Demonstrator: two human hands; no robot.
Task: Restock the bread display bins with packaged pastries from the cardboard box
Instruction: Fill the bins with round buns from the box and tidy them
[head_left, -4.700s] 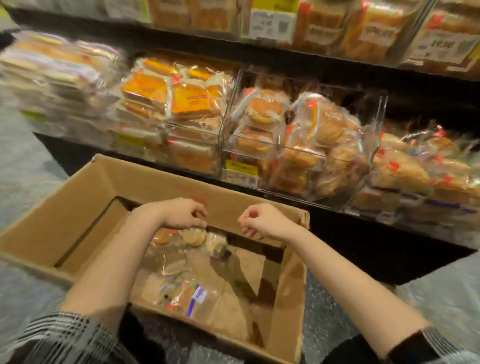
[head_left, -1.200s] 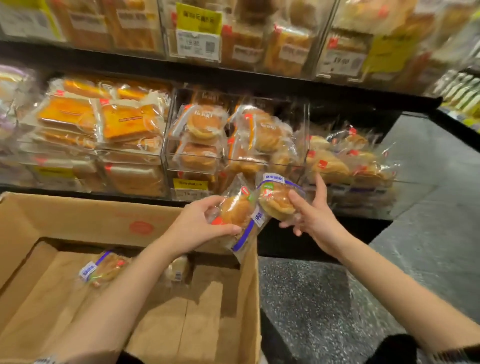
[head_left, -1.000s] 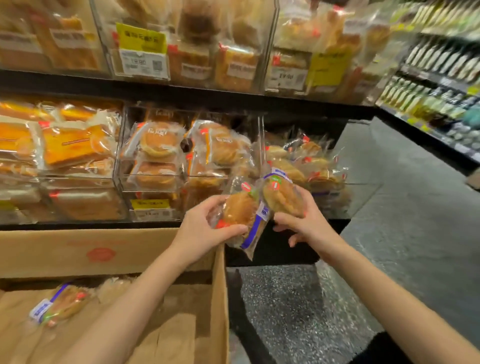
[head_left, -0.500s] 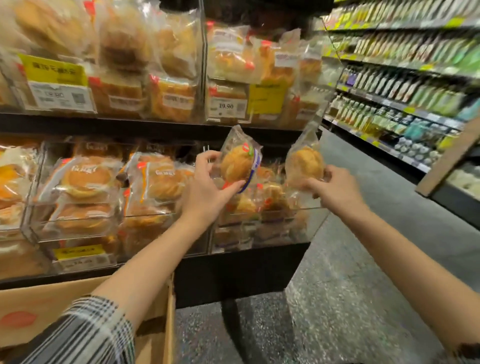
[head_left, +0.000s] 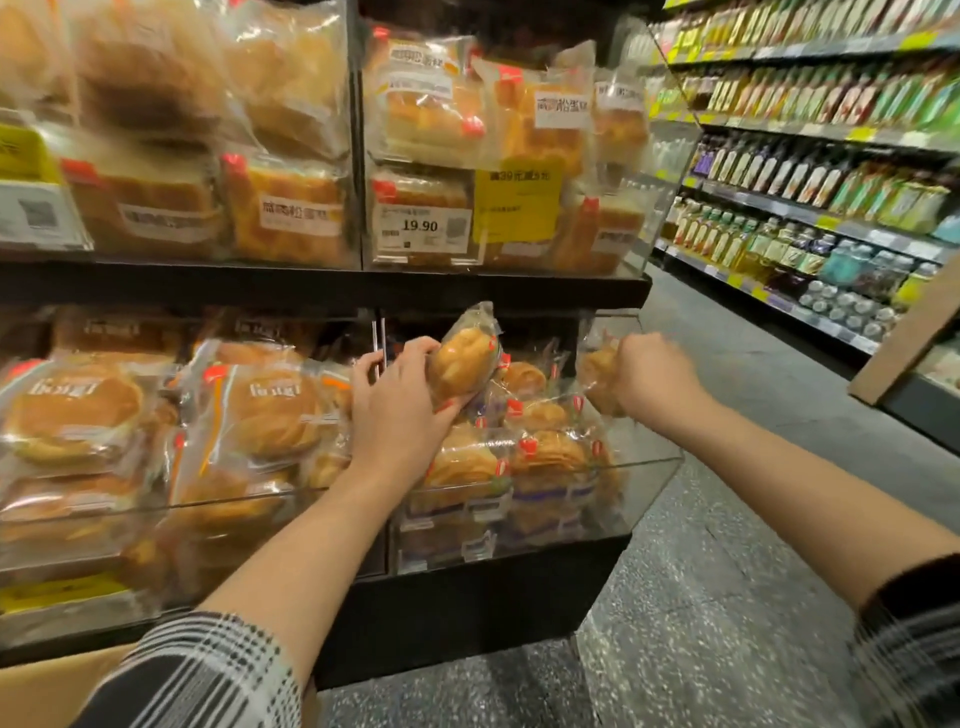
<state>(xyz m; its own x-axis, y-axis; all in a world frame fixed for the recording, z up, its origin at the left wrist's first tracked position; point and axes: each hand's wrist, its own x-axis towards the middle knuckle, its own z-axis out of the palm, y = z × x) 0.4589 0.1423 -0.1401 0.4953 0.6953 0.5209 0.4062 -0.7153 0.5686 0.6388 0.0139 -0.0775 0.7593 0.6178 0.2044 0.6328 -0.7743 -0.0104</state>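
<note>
Since the prior frame both hands have lowered from above the clear bin (head_left: 644, 470) into it. Cardboard box (head_left: 47, 691): corner visible at lower left. Left hand (head_left: 397, 410): thumb and fingers clamped on a wrapped pastry (head_left: 462, 358), held tilted over the stacked pastries (head_left: 540, 457). Right hand (head_left: 654, 382): fingers curled tight around a second pastry (head_left: 597, 371) at the bin's right wall. Bottle shelves (head_left: 810, 171) at far right
</note>
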